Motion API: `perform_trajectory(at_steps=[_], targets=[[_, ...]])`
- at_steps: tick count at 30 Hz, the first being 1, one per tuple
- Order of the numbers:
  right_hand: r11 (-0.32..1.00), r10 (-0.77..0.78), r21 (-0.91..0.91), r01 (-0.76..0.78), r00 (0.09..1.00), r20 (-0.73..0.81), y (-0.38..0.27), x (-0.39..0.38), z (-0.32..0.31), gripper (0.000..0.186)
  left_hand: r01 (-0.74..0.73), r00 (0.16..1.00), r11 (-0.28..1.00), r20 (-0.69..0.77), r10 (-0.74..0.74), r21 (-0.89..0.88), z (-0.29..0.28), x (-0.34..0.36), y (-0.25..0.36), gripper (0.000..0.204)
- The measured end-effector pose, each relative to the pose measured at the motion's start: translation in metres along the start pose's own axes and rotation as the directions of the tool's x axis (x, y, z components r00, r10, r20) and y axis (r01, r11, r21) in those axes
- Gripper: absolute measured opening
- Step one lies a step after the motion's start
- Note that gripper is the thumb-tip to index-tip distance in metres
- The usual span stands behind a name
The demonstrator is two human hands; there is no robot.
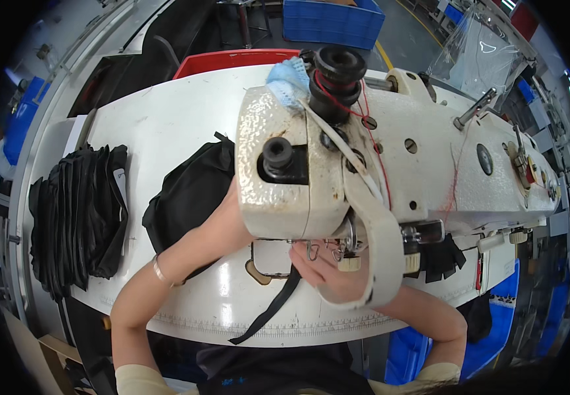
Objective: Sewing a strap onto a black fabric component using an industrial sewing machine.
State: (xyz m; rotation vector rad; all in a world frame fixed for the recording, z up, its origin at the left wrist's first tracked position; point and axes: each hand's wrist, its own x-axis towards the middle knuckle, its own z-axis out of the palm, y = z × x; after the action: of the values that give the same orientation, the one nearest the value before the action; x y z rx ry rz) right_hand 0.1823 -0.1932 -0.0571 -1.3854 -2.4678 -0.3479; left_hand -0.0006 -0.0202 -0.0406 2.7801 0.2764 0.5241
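A sewing machine [337, 204] looms closest, its cream enamel pebbly and stained, with a glossy black knob on top, red thread looping down and a crumpled, pale blue cloth [289, 82] tucked beside it. Beyond its left side a black fabric piece [189, 184] lies on the smooth white table [133, 118], soft, rounded and rumpled. The person's left hand [227, 220] reaches over that piece and behind the machine; its fingers are hidden, so I can't tell how open they are or what they hold. The right hand [331, 270], partly covered by a curved cream guard, has its fingers nearly straight and close together, tips by the upper end of a narrow black strip [271, 309]; whether they pinch it I can't tell. The strip trails to the table's front edge. At far left stands a pleated-looking black stack [77, 217]. Behind the table, the machine cuts off a red bin [232, 60], contents unclear; a blue crate [331, 26] holds something brownish, cropped by the view. Dark cloth [479, 319] hangs at a blue bin [502, 329] lower right.
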Motion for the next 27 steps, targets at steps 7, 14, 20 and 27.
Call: perform_trajectory(at_steps=[7,14,20,27], targets=[[0.910,-0.358,0.200,0.363,0.932,-0.064,-0.067,-0.024,-0.023,0.034,0.236,0.933,0.857,0.139,-0.331,0.458,-0.041,-0.103,0.062,0.057],[0.852,-0.235,0.319,0.414,0.849,-0.474,-0.065,0.000,-0.022,0.025,0.408,0.883,0.912,-0.234,-0.407,-0.047,-0.088,-0.068,0.062,0.022],[0.854,0.328,0.511,-0.099,0.864,-0.382,-0.033,0.070,0.014,0.032,0.378,0.900,0.894,-0.130,-0.416,-0.240,-0.120,-0.012,0.096,0.023],[0.836,0.399,0.523,-0.169,0.841,-0.366,-0.027,0.089,0.038,0.026,0.393,0.912,0.905,-0.062,-0.407,-0.163,-0.126,-0.013,0.099,0.020]])
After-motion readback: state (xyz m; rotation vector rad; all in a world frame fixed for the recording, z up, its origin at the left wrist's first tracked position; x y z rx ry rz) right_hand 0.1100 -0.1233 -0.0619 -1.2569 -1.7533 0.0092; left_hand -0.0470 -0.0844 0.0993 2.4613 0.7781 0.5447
